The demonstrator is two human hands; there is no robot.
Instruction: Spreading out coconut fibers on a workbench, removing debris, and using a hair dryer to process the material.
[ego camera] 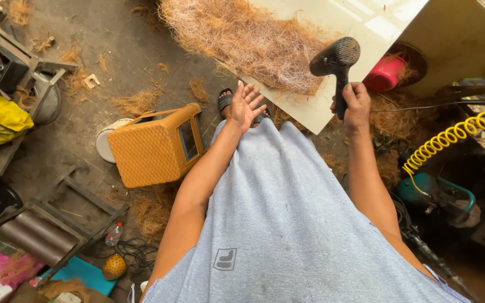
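Head view shows the right hand (357, 105) closed in a firm grip around the handle of a black plastic hair dryer (336, 63), at about one o'clock over the pale flat board (360, 28). Left hand (246, 105) is spread open, palm up, holding nothing, just beside the heap of tan coconut fibre (248, 39) at twelve o'clock, with an orange woven plastic stool (155, 147) tipped on the floor at nine o'clock.

The right hand (357, 105) grips the handle of a hair dryer (337, 63), held above the near edge of a flat board (366, 28). A heap of coconut fibre (248, 39) lies on the board, left of the dryer. The left hand (246, 105), fingers spread, is left of the dryer, before the board's near corner. A woven stool (155, 146) lies tipped on the floor, left of the left hand. A coiled air hose (456, 134) runs right of the right arm, above a compressor (428, 191). A plastic bottle (114, 234) lies on the floor below the stool.
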